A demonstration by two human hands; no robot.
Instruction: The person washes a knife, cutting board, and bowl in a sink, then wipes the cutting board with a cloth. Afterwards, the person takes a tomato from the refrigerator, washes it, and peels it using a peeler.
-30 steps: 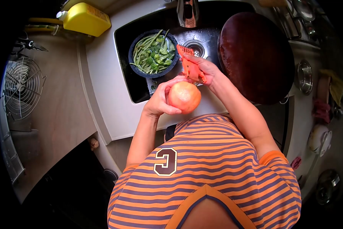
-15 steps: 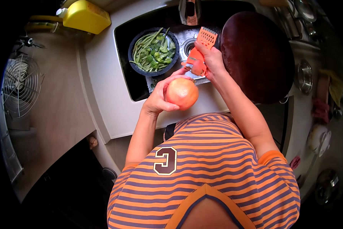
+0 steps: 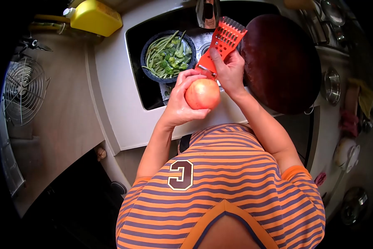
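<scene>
A round, pinkish-orange fruit or vegetable (image 3: 202, 94) rests in my left hand (image 3: 179, 106), whose fingers and thumb wrap round its left side. My right hand (image 3: 231, 72) grips a flat orange-red peeler-grater (image 3: 226, 39), its toothed end pointing up and away. The tool's lower end is right at the far side of the round item; whether they touch cannot be made out. Behind my hands, a dark round bowl (image 3: 144, 62) in the sink holds green beans and broccoli (image 3: 170, 58) in water.
Right of the sink lies a large dark round board (image 3: 282, 64). The faucet (image 3: 207, 14) is at the far edge. A yellow jug (image 3: 95, 17) stands at the far left, with a wire rack (image 3: 24, 91) on the left counter and a metal bowl (image 3: 331, 85) at right.
The round item and my left hand have moved slightly right and up. My right hand has turned the tool so its holed face shows more, and its toothed end sits higher.
</scene>
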